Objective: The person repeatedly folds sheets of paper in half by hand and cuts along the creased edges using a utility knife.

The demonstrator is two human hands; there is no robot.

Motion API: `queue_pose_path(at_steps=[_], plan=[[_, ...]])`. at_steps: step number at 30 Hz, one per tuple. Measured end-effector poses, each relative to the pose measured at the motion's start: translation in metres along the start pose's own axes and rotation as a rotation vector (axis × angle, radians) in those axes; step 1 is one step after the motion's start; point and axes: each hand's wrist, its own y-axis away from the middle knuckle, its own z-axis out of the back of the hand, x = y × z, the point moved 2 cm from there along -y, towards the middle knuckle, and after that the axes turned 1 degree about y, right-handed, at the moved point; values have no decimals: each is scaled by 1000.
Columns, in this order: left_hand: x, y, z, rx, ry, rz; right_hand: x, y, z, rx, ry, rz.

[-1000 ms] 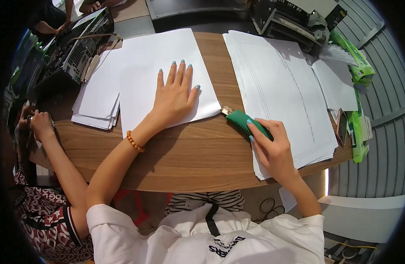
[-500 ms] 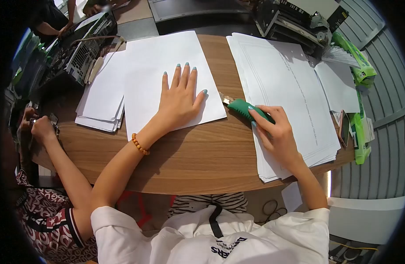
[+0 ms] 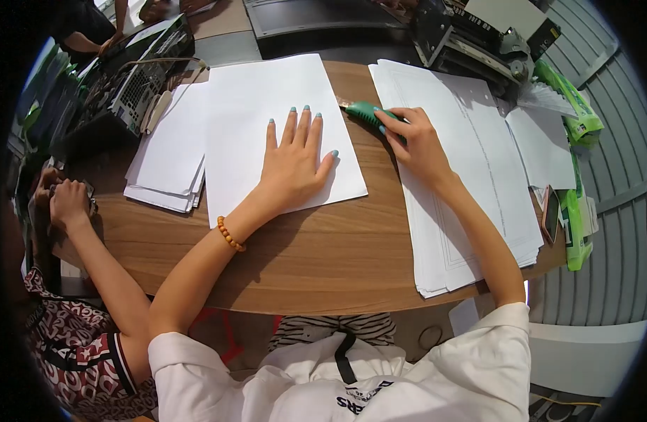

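Observation:
My left hand lies flat with fingers spread on a large white sheet of paper. My right hand is wrapped round a green-handled cutter, whose metal tip points left, close to the sheet's right edge. Under my right forearm lies a stack of large printed sheets. Left of the white sheet sits a smaller pile of white paper, partly covered by it.
A co-worker's hand rests at the table's left edge. Black equipment stands at the back left, a machine at the back right. A phone and green packaging lie at the right edge.
My right hand has moved up and left with the cutter, further along the white sheet's right edge. My left hand stays flat on the paper; the view has shifted slightly.

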Motion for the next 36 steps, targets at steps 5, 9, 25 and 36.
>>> queue_pose_path(at_steps=[5,9,25,36], plan=[[-1,1,1,-25,4,-7,-18,-34,-24,-35,60,54],[-1,1,0,-36,27,-1,-34,-60,-46,-82,85,52],[1,3,-3,-103,105,-21,-79,-68,-12,-151,295,-195],[2,2,-5,-125,87,-45,-1,-81,-33,216,-1311,-949]])
